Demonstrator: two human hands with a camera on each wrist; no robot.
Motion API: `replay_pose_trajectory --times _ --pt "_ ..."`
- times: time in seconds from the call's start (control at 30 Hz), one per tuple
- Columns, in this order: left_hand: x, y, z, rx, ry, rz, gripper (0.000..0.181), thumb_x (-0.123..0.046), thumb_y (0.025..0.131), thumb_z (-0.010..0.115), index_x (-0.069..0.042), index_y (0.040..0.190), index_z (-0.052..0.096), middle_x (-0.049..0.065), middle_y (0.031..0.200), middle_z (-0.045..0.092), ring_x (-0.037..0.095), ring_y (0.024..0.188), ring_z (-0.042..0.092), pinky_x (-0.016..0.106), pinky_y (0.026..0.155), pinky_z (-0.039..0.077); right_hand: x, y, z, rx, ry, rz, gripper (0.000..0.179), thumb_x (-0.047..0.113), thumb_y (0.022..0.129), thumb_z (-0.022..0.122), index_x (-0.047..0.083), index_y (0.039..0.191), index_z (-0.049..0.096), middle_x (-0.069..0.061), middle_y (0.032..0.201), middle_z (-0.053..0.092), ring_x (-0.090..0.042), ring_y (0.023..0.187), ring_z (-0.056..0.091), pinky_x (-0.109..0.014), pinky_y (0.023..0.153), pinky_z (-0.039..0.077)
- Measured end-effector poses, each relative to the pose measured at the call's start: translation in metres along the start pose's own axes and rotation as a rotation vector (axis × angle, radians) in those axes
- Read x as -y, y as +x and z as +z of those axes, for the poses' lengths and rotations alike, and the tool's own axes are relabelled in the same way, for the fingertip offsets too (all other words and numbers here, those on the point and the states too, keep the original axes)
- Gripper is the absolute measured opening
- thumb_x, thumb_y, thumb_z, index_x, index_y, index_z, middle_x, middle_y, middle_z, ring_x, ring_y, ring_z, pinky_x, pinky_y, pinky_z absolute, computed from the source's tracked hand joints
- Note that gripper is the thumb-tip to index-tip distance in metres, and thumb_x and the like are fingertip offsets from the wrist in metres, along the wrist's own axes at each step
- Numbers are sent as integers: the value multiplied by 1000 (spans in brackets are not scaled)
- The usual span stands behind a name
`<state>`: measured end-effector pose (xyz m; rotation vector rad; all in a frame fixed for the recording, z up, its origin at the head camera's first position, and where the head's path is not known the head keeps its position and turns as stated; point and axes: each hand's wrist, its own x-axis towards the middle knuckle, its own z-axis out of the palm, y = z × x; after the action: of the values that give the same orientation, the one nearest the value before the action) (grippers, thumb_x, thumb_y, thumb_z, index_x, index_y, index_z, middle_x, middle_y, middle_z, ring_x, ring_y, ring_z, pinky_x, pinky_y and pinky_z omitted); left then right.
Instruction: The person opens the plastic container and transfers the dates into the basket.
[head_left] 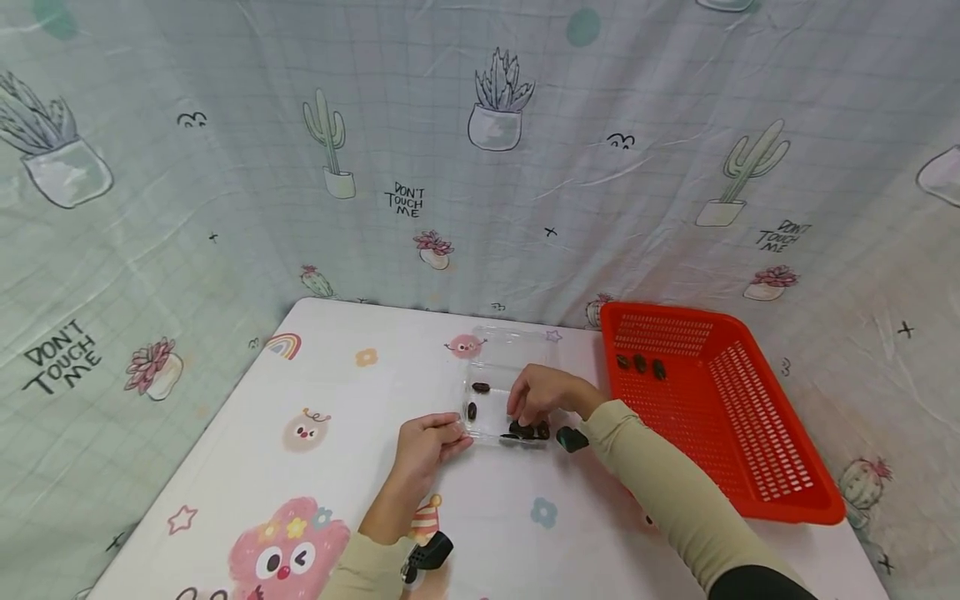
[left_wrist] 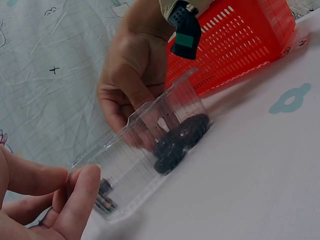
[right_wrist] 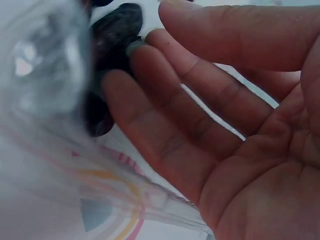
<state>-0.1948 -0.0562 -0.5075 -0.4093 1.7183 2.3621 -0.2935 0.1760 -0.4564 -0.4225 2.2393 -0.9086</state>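
A clear plastic box with its lid folded back lies on the table. My left hand pinches the box's near left corner between thumb and fingers. Inside, several dark, shiny, wrinkled dates are heaped at the near right side. Two single dates lie toward the left of the box. My right hand reaches down into the box from above. In the right wrist view its fingertips touch a dark date, and the thumb stands apart from the fingers.
To the right stands a red slotted basket, with three dates near its far left corner. The white table carries printed cartoon figures. A curtain with plant drawings hangs behind and at the sides.
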Motion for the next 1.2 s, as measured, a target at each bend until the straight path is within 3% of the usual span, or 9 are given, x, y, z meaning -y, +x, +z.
replay_pose_trajectory --times 0.13,0.33,0.63,0.83,1.2 --pt "0 -2 1 6 3 7 32 10 95 63 21 125 60 13 92 67 13 74 70 30 77 69 -1 3 6 -9 -134 -39 21 -7 79 78 5 96 81 -4 83 76 -11 71 63 -22 57 55" --pt "2 -5 -2 -10 0 10 34 10 96 62 21 128 59 12 91 67 13 74 70 30 78 69 2 8 16 -18 -344 -113 24 -8 77 80 13 90 81 3 80 72 -11 77 62 -22 65 55" --pt "4 -1 1 8 3 12 33 11 95 62 21 126 59 13 92 67 13 75 71 30 77 69 3 5 19 -25 -429 -142 26 -11 74 79 12 85 78 4 77 68 -10 74 59 -22 64 53" --pt "5 0 2 4 2 14 33 13 94 61 22 126 58 13 90 67 12 73 70 29 76 69 3 3 13 -51 -384 -194 23 -10 75 76 11 84 76 3 77 67 -9 72 59 -21 62 53" --pt "4 0 3 -6 -3 17 32 14 94 60 22 125 58 11 88 65 13 72 70 29 75 69 0 -10 -10 -93 -141 -258 17 -6 79 78 6 92 78 -2 84 72 -12 76 64 -23 69 61"
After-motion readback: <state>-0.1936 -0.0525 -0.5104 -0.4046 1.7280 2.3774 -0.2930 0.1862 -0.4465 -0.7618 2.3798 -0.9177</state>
